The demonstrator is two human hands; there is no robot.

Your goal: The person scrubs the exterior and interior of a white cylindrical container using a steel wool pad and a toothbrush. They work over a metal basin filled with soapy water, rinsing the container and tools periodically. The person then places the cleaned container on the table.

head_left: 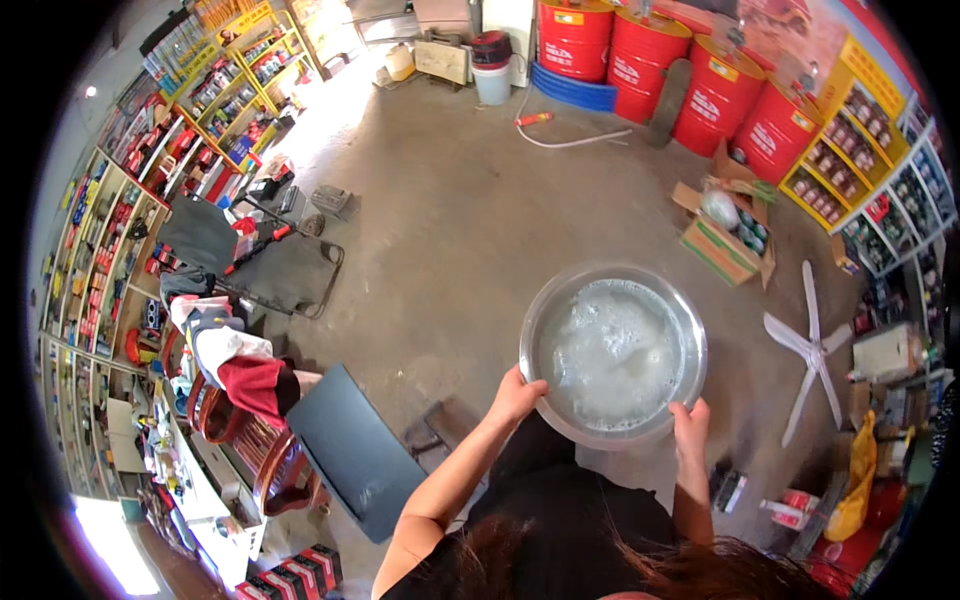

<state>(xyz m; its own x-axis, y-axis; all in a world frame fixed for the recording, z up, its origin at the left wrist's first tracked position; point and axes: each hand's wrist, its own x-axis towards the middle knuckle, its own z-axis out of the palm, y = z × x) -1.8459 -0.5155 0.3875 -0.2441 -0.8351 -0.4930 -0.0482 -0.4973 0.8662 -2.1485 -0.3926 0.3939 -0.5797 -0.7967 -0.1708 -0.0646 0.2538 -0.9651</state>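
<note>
Out in front of my body is a round metal basin (533,385) of cloudy, sudsy water (615,350), with white foam over part of the surface. My left hand (517,396) grips the rim at the near left, thumb on top and fingers beneath. At the near right, my right hand (690,425) holds the same rim, its thumb up and the other fingers mostly hidden. The basin looks roughly level above the concrete floor.
A dark flat panel (355,450) and a wooden chair heaped with clothes (240,360) stand left, a black folding chair (280,265) beyond. Right are an open carton (725,250) and a white fan-blade piece (812,350). Red drums (645,60) and a hose (570,143) lie ahead.
</note>
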